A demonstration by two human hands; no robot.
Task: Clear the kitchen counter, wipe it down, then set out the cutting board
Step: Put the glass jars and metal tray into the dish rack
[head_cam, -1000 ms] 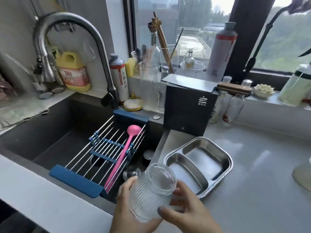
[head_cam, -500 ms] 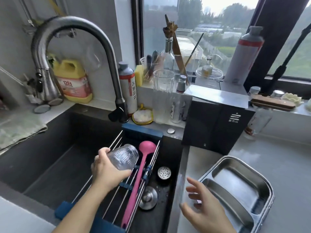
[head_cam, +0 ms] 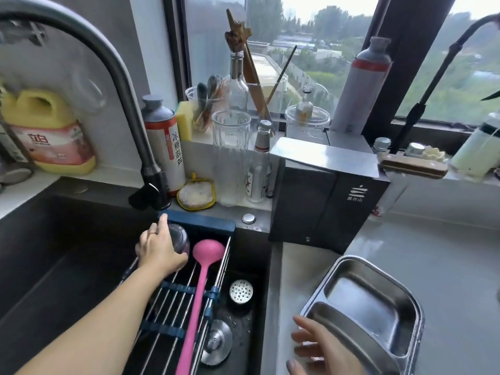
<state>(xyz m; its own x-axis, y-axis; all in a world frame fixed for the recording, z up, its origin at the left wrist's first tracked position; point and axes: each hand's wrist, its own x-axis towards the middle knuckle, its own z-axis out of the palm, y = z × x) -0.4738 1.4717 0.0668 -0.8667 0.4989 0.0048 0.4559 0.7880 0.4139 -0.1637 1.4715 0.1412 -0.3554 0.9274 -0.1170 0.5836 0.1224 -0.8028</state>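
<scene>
Spanning the dark sink [head_cam: 54, 239], wire rack [head_cam: 189, 290] carried a pink ladle [head_cam: 201, 293], left hand [head_cam: 159, 250] gripped the glass jar [head_cam: 180, 238] at the rack's far end, right hand [head_cam: 322, 350] hovered with fingers relaxed beside the steel tray [head_cam: 370, 301] at the grey table's [head_cam: 446, 266] sink-side edge

Rack [head_cam: 176, 288] over sink's [head_cam: 54, 253] R end; ladle [head_cam: 201, 280] on rack, glass [head_cam: 180, 238] just L of ladle head. Tray [head_cam: 334, 266] on counter [head_cam: 446, 266] R of sink, box [head_cam: 324, 207] behind it.

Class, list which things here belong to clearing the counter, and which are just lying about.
In hand: glass jar, gripped by left hand; divided steel tray, near right hand; drying rack.
Lying about: pink ladle, yellow detergent jug, cleaver, sponge.
</scene>
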